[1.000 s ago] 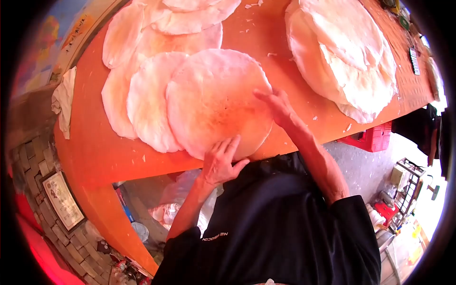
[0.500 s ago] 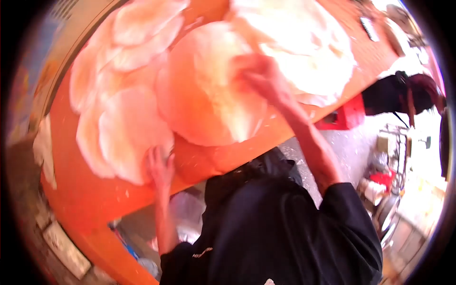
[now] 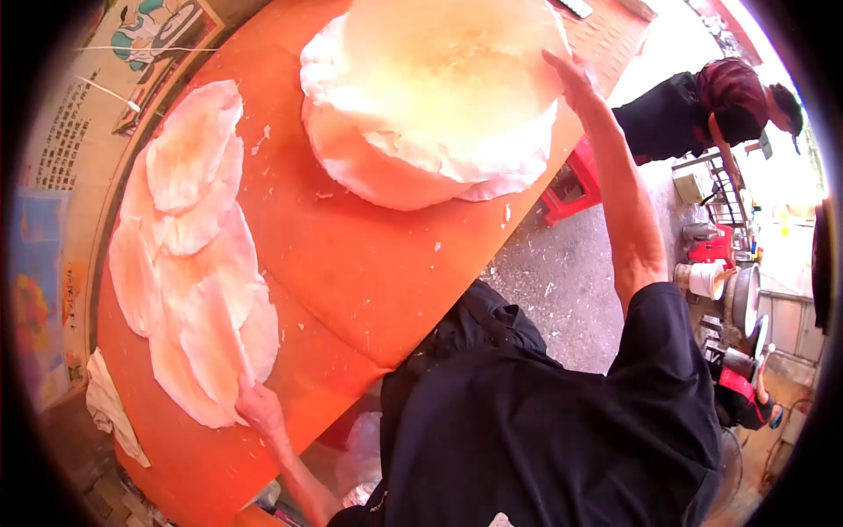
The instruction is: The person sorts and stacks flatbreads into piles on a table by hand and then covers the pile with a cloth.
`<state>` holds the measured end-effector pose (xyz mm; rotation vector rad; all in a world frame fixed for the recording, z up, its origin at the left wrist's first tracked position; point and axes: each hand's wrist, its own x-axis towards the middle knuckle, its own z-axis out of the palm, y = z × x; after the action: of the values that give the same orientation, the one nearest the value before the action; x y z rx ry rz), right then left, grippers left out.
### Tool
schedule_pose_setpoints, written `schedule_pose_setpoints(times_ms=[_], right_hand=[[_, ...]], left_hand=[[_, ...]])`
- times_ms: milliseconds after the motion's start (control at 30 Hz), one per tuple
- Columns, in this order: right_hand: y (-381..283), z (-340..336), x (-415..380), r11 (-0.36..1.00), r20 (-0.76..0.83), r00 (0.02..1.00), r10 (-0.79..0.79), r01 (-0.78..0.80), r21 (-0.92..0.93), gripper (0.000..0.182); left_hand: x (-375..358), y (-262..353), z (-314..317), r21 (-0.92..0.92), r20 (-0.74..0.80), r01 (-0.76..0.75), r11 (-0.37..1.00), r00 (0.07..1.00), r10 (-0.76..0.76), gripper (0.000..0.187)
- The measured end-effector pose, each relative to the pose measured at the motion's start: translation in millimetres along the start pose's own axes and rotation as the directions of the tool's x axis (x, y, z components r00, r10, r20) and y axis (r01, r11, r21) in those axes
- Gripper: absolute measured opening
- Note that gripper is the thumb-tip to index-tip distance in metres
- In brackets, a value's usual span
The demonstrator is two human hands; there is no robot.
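A person's right hand (image 3: pixel 571 75) is resting flat, fingers spread, on the top round of a stack of thin wafers (image 3: pixel 439 97) near the orange table's (image 3: pixel 351 255) far edge, while the left hand (image 3: pixel 256 406) is pinching an overlapping sheet (image 3: pixel 211 338) at the near edge; the brittle, light sheets look best lifted by their rims.

Right hand (image 3: pixel 571 79) lays a flatbread (image 3: pixel 448 53) on the stack (image 3: pixel 395 171); left hand (image 3: pixel 259 408) touches overlapping rounds (image 3: pixel 198 299).
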<state>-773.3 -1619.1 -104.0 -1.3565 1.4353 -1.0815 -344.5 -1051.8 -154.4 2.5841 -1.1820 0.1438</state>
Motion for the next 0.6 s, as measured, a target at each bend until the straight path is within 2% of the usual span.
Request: schedule_pose_setpoints(times_ms=[33, 67, 100, 133, 167, 200, 233, 267, 300, 333, 367, 433, 567, 600], right_hand=[[-1.4, -5.9, -5.8, 0.985, -0.089, 0.995, 0.046, -0.06, -0.163, 0.042], [12.9, -15.9, -3.1, 0.887, -0.206, 0.978, -0.038, -0.062, -0.458, 0.05], [22.5, -18.8, -5.6, 0.701, -0.284, 0.947, -0.152, -0.1, -0.707, 0.059], [38.6, -16.7, -13.9, 0.705, -0.295, 0.92, -0.256, -0.031, -0.709, 0.07], [51.7, -2.0, -28.2, 0.599, -0.236, 0.82, -0.521, 0.155, -0.785, 0.067], [47.0, 22.1, -62.9, 0.741, -0.207, 0.862, -0.463, 0.248, -0.624, 0.06], [43.7, 46.4, -96.7, 0.888, -0.003, 0.961, -0.276, 0.254, -0.382, 0.049], [48.0, 70.5, -127.1, 0.987, 0.271, 0.961, -0.054, 0.093, -0.134, 0.048], [14.2, 94.5, -169.4, 0.951, 0.488, 0.819, 0.302, -0.295, -0.094, 0.057], [13.8, 109.7, -195.0, 0.869, 0.696, 0.59, 0.409, -0.485, -0.1, 0.067], [24.2, 130.0, -219.6, 0.802, 0.788, 0.432, 0.439, -0.583, -0.127, 0.072], [16.9, 158.8, -259.1, 0.774, 0.811, 0.365, 0.456, -0.613, -0.159, 0.068], [17.2, 189.5, -272.7, 0.759, 0.865, 0.313, 0.393, -0.641, -0.113, 0.066], [9.3, 190.2, -270.4, 0.841, 0.862, 0.397, 0.317, -0.538, -0.061, 0.063]], left_hand=[[6.3, 11.5, -9.3, 0.002, -0.003, -0.006, 1.0, 1.0, 0.006, 0.021], [11.6, 22.3, -17.4, -0.026, 0.029, 0.015, 1.0, 0.999, -0.015, 0.021], [14.9, 33.4, -22.4, -0.051, 0.064, 0.041, 0.998, 0.997, -0.038, 0.02], [16.8, 44.5, -22.7, -0.073, 0.119, 0.043, 0.996, 0.992, -0.034, 0.019], [17.5, 66.7, -24.4, -0.17, 0.208, 0.106, 0.98, 0.976, -0.069, 0.023], [17.2, 90.1, -26.2, -0.251, 0.303, 0.175, 0.952, 0.948, -0.094, 0.026], [10.9, 99.4, -11.4, -0.373, 0.218, 0.082, 0.924, 0.976, 0.001, 0.025], [3.9, 110.0, 3.6, -0.368, 0.158, 0.006, 0.93, 0.986, 0.056, 0.022], [8.4, 135.9, -3.3, -0.236, 0.262, -0.068, 0.969, 0.956, 0.131, 0.019], [4.3, 149.9, 7.1, -0.333, 0.251, -0.065, 0.941, 0.956, 0.154, 0.018], [0.4, 161.0, 18.8, -0.432, 0.236, -0.063, 0.9, 0.955, 0.18, 0.016], [3.6, 193.3, 16.2, -0.454, 0.312, -0.085, 0.887, 0.917, 0.248, 0.017], [-9.4, 202.8, 23.0, -0.408, 0.348, -0.145, 0.901, 0.888, 0.3, 0.029], [-9.9, 203.9, 25.3, -0.433, 0.261, -0.184, 0.883, 0.912, 0.318, 0.032]])
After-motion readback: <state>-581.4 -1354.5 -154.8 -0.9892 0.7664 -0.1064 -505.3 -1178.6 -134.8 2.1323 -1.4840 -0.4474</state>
